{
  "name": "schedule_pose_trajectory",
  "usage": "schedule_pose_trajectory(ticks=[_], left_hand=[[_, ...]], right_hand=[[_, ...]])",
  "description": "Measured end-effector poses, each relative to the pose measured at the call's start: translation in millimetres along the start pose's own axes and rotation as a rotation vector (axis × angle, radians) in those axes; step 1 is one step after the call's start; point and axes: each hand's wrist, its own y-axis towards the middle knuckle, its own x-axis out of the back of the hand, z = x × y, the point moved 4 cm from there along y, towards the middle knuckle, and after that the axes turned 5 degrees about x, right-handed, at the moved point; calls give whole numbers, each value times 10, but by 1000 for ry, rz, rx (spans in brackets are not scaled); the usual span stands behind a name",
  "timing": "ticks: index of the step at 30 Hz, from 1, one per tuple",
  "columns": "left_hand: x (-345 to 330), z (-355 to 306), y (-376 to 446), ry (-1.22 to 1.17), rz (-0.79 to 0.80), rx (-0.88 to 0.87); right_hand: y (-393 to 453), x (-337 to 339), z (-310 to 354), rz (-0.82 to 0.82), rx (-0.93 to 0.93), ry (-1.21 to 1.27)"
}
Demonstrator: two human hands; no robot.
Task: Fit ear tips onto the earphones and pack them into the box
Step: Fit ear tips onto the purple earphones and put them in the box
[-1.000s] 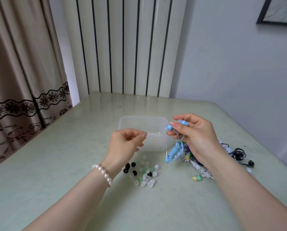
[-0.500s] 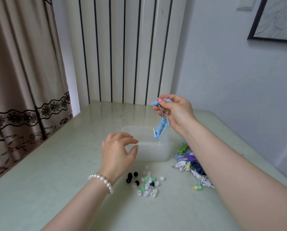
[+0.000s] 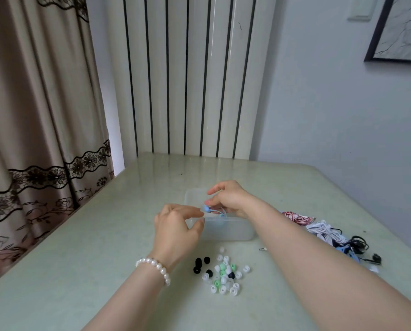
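A clear plastic box (image 3: 230, 231) stands in the middle of the pale green table (image 3: 104, 247). My right hand (image 3: 228, 199) hovers over the box and pinches the blue earphones (image 3: 207, 208) between thumb and forefinger; their coiled cable hangs down into the box. My left hand (image 3: 175, 230) floats just left of the box with fingers loosely curled, holding nothing. A scatter of white, green and black ear tips (image 3: 223, 274) lies in front of the box.
A tangle of other earphones (image 3: 328, 232) in red-white, white, blue and black lies to the right of the box, partly behind my right forearm. A loose jack plug (image 3: 263, 248) lies near the box. Curtain and radiator stand behind the table.
My right hand has come down from above and behind the box, lowering the blue earphones into it. My left hand stays beside the box. The camera has tilted.
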Motion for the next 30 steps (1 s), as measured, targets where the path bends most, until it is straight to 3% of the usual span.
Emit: schedule_pose_trajectory(ticks=[4,8,11,15,20,24,28,30], left_hand=[[-18,-40,-26,53,11,-47],[-25,-114,-54,-7,12,-169],[-83,-219,-106,-53,74,-290],[-200,-361,-233,-88,207,-398],[-354,-371,-359,15,411,-397],[-367,-336,-366,29,430,-364],[-350,-313,-335,-16,428,-282],[-332,-293,-312,-107,434,-167]], right_hand=[[-55,165,56,36,1,-257],[-243,512,255,-59,157,-415],[-451,878,321,-120,251,-445],[-679,1280,116,-115,229,-616],[-846,1274,-287,59,80,-757],[-811,1230,-444,25,90,-1110],[-851,1238,-392,13,132,-1159],[-908,1303,-286,-47,185,-1071]])
